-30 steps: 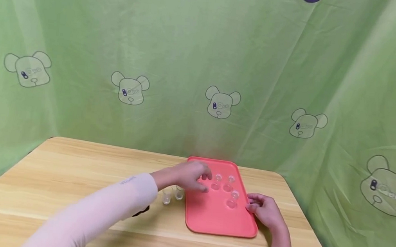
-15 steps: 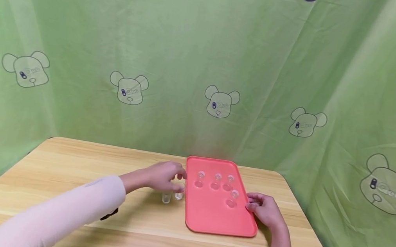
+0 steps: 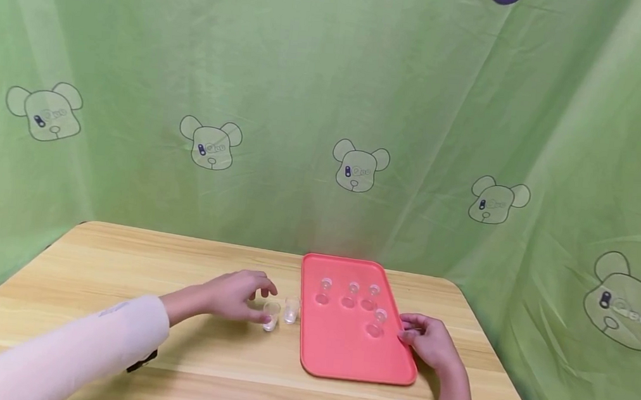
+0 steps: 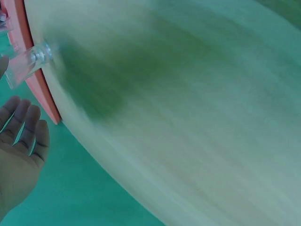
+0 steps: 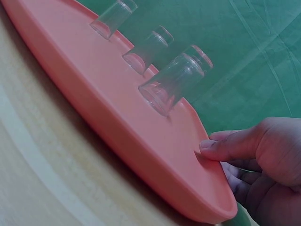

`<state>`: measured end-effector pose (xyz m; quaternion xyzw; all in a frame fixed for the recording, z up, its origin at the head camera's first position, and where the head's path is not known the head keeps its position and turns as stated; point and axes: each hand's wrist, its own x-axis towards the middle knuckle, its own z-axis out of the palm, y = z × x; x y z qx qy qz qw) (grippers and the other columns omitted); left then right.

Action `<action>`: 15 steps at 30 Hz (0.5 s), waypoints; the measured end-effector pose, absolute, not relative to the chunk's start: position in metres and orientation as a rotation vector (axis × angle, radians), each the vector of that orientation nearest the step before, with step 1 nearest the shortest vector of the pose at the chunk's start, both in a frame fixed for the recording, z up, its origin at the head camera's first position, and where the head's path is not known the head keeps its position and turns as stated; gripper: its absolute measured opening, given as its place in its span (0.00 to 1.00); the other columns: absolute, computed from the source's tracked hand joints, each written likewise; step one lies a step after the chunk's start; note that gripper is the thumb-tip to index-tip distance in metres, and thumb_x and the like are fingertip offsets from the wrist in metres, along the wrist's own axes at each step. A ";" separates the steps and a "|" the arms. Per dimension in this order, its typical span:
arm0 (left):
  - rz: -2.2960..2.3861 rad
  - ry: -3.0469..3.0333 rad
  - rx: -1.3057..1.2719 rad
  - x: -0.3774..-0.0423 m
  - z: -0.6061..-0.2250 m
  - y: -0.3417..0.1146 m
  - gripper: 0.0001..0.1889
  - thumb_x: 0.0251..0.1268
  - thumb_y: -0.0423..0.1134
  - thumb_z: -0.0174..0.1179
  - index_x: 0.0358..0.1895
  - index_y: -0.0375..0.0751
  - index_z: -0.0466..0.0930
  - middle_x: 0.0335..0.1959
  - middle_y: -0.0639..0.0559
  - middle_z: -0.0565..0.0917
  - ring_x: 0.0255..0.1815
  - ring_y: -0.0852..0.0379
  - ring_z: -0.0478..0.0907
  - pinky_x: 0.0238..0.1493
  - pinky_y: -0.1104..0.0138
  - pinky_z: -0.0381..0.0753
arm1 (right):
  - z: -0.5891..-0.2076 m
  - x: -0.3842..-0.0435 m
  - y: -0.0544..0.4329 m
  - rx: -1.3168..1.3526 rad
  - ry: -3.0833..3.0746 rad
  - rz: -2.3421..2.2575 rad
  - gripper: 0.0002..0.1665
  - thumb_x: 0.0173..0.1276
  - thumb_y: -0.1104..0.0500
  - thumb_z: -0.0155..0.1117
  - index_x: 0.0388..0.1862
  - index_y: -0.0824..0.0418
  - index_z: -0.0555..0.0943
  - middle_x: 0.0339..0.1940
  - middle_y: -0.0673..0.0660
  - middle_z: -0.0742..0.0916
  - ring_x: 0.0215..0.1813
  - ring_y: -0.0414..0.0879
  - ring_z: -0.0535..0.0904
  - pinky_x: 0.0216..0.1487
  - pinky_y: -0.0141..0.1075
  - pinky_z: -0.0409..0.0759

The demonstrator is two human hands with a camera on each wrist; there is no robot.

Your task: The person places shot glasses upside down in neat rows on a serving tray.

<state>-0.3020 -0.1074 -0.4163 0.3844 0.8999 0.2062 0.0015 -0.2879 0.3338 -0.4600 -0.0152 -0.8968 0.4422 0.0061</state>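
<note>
My left hand (image 3: 238,294) is spread beside two clear shot glasses standing upright on the table. Its thumb tip is right at the nearer glass (image 3: 271,316), with the fingers raised and not closed round it. The other glass (image 3: 291,310) stands close to the left edge of the red tray (image 3: 352,358). In the left wrist view, separated fingers (image 4: 30,132) show below a clear glass (image 4: 23,66). My right hand (image 3: 430,343) pinches the tray's right rim, thumb (image 5: 214,148) on top and fingers beneath. Upside-down glasses (image 5: 176,82) stand on the tray.
Several upturned glasses occupy the tray's middle and right, one (image 3: 376,322) close to my right hand. The wooden table (image 3: 137,273) extends widely to the left. A green curtain (image 3: 284,95) with bear faces hangs behind the table and along its sides.
My left hand has moved left from over the tray to the two table glasses, uncovering an upside-down glass on the tray's left side. My right hand has stayed on the tray rim.
</note>
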 end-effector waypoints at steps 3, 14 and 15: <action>0.667 2.811 1.224 -0.301 -0.422 -0.108 0.26 0.62 0.51 0.71 0.58 0.40 0.81 0.44 0.54 0.83 0.39 0.54 0.79 0.41 0.65 0.78 | -0.460 -0.289 0.334 -0.044 -2.804 1.383 0.23 0.67 0.72 0.64 0.62 0.74 0.78 0.47 0.63 0.86 0.45 0.50 0.82 0.43 0.35 0.84; 0.727 2.748 1.222 -0.301 -0.437 -0.103 0.25 0.60 0.48 0.73 0.56 0.39 0.82 0.39 0.58 0.81 0.35 0.62 0.75 0.38 0.68 0.77 | -0.461 -0.289 0.334 -0.048 -2.805 1.370 0.24 0.67 0.72 0.64 0.62 0.74 0.78 0.47 0.63 0.86 0.44 0.50 0.82 0.42 0.33 0.83; 0.732 2.744 1.221 -0.301 -0.437 -0.103 0.24 0.60 0.48 0.73 0.56 0.38 0.82 0.38 0.59 0.80 0.34 0.62 0.74 0.37 0.69 0.76 | -0.461 -0.289 0.334 -0.050 -2.802 1.370 0.24 0.67 0.72 0.64 0.62 0.74 0.78 0.47 0.63 0.86 0.44 0.50 0.82 0.42 0.34 0.83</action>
